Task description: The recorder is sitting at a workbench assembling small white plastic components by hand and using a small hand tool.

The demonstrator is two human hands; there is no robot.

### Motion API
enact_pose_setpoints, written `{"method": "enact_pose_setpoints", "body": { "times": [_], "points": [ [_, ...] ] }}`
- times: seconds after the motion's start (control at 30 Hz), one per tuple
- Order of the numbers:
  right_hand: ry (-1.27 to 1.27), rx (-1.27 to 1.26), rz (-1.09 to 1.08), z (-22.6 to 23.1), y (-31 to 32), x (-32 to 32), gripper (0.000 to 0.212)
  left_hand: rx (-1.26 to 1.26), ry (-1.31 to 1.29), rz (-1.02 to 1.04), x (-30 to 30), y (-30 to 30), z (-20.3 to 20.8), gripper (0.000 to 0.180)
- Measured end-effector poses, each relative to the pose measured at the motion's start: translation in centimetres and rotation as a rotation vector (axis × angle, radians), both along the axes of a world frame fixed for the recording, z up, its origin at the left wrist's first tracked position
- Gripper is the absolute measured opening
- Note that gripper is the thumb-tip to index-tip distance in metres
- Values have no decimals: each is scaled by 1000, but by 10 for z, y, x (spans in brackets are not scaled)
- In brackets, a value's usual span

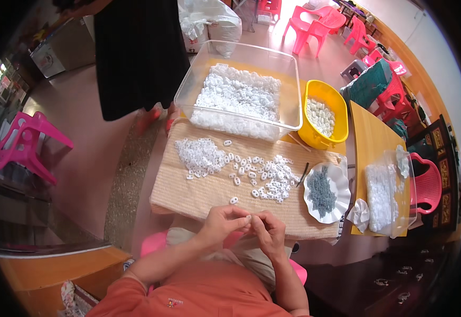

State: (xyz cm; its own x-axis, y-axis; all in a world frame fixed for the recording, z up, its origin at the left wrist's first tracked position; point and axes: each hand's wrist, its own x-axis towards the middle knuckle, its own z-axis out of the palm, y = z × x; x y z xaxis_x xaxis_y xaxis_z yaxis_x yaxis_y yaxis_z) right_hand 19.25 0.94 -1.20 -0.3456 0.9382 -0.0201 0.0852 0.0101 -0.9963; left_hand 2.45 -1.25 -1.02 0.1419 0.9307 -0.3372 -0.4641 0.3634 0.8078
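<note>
Left hand [224,222]: its grip is pinched almost closed on a small pale piece [249,218], too tiny to see well.
Right hand [269,232]: its grip is pinched too, on the same piece, right beside the left fingertips.
Table [188,193]: both hands are at its near edge, with a strip of cloth as room between them and the piles.
White two-hole pieces [275,179]: spread in the middle; one lies near the front edge, just past the left hand.
White heap [199,157]: on the left, in from the side edge.
Wavy plate [341,185]: by the right edge, holding grey bits [321,193].
Clear tub [288,79]: at the far edge, beside a yellow bucket [317,140].
</note>
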Motion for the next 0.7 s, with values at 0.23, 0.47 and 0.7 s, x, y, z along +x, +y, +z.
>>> {"method": "enact_pose_setpoints", "body": {
  "times": [0.23, 0.47, 0.7],
  "points": [
    [114, -66, -1, 2, -3, 0, 15, -18, -67, 14, 1, -3, 1, 18],
    [141, -92, 23, 7, -4, 1, 16, -30, -92, 18, 1, -6, 0, 17],
    [159, -127, 23, 6, -3, 1, 17, -22, -87, 26, 1, -3, 2, 13]
  ]
}}
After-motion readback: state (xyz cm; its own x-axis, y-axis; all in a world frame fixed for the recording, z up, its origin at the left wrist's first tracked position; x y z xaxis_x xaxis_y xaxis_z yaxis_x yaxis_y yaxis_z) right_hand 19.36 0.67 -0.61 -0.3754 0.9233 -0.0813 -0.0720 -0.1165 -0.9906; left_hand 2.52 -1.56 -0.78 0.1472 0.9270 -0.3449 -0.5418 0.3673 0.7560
